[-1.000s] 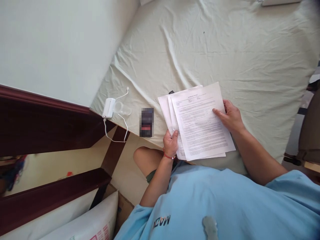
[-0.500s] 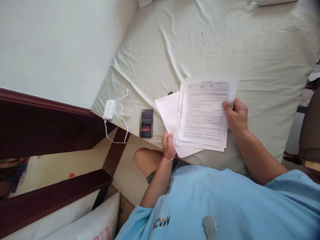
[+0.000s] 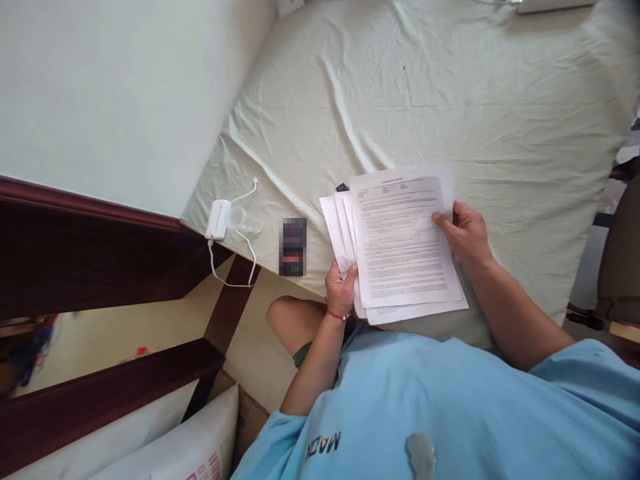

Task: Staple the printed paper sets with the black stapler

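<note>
Now the left hand (image 3: 341, 290) had its fingers closed on the left edge of the fanned papers (image 3: 405, 247), and the right hand (image 3: 467, 233) gripped their right edge, its thumb over the printed top sheet. They were over the near part of the pale cloth (image 3: 450, 87); to the left lay a dark, blurred object (image 3: 293, 247) and, farther left, a white device (image 3: 217, 220).

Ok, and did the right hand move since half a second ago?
Yes, the right hand has shifted a little to the left, closer to the white device, which has stayed put.
</note>
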`<state>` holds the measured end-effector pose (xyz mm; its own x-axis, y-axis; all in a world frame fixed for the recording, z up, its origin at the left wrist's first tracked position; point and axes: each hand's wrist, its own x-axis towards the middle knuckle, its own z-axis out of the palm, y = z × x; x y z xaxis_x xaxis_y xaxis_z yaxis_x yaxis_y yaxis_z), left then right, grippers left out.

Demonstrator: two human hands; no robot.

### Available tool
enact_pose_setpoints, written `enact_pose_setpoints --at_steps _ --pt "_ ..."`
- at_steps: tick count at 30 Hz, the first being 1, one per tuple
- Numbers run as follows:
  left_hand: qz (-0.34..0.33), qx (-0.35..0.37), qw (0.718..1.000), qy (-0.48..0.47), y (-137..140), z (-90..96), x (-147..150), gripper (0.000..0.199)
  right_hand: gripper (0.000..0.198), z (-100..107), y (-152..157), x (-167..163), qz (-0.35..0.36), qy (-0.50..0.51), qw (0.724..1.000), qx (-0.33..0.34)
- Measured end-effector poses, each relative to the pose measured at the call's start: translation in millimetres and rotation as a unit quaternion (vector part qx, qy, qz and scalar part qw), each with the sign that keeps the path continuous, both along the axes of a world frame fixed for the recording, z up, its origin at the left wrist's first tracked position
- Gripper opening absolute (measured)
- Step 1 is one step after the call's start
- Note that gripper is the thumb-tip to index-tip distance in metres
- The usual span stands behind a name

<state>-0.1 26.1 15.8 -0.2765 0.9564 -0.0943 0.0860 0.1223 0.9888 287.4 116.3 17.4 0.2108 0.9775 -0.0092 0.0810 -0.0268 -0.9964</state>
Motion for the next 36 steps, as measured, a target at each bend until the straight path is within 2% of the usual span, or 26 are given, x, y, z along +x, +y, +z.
enact_pose_setpoints --at_steps 6,11,17,20,28,36 --pt "-0.005 -0.001 1.0 -0.017 1 0.8 2 0.046 0.023 12 -3 0 0.044 -0.053 0.997 -0.034" --pt "0.0 -0.006 0.999 -0.034 0 -0.5 1 0.051 0.03 17 -5 -1 0.055 -0.022 0.997 -0.04" --pt "0.015 0.011 0.999 -0.031 1 -2.5 0 0.045 0.029 8 -3 -2 0.001 0.008 1.0 -0.03" --pt "0.014 0.014 0.999 -0.045 2 -3.7 0 0.044 0.032 5 -3 -2 0.0 0.034 0.999 -0.019" --pt "-0.046 -0.002 0.999 -0.026 0 -3.0 -4 0.043 0.035 10 -5 -5 0.054 0.067 0.996 -0.007" --pt "-0.107 -0.001 0.994 0.018 -2 2.5 -4 0.042 0.038 5 -5 -7 0.028 0.086 0.996 0.02"
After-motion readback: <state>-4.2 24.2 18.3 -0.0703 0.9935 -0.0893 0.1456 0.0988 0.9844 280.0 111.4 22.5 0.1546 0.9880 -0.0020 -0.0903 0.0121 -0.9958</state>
